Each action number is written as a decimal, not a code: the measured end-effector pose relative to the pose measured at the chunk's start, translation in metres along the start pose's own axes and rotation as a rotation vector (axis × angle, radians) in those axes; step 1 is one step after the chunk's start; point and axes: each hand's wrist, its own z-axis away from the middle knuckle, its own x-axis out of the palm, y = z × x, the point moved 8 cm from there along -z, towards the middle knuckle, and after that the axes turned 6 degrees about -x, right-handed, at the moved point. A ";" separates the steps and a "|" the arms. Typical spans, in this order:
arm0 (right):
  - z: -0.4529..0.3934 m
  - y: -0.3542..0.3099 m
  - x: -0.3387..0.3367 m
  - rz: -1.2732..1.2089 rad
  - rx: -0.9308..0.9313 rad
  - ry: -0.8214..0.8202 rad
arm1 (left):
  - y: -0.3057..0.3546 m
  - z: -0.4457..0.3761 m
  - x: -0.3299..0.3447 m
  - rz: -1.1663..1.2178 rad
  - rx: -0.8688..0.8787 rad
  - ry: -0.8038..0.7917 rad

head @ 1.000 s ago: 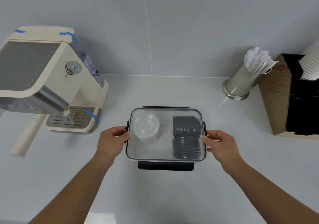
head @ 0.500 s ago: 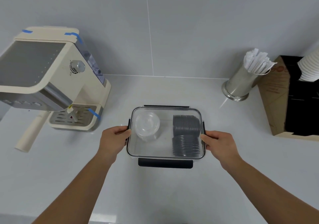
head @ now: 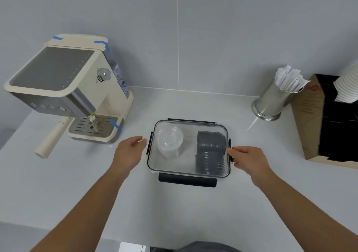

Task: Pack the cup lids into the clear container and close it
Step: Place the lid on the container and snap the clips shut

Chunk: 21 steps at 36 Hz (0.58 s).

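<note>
The clear container [head: 188, 165] sits on the counter with its clear lid on top and black latches on all sides. Inside lie a stack of clear cup lids [head: 170, 140] on the left and two stacks of dark grey cup lids [head: 210, 151] on the right. My left hand [head: 129, 151] hovers just off the container's left side, fingers apart, holding nothing. My right hand [head: 247, 157] rests against the right side, fingertips on the right latch [head: 230, 151]. The front latch [head: 187, 180] sticks out toward me.
A cream espresso machine [head: 73, 88] stands at the left with a portafilter handle [head: 51, 139] jutting forward. At the back right are a steel cup of wrapped straws [head: 273, 100], a brown and black cardboard box [head: 329, 123] and stacked white cups [head: 347, 87].
My left hand has let go of the left latch and drawn a little away to the left. My right hand stays on the right latch. The view has shifted slightly.
</note>
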 end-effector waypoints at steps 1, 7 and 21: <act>-0.002 -0.002 -0.003 0.043 -0.015 0.013 | 0.004 0.006 -0.005 -0.109 0.058 0.026; -0.018 -0.044 -0.003 0.285 -0.223 0.031 | 0.026 0.056 0.008 -0.362 0.510 0.033; -0.069 -0.107 0.074 0.703 -0.511 -0.285 | 0.010 0.079 0.076 -0.706 1.031 -0.165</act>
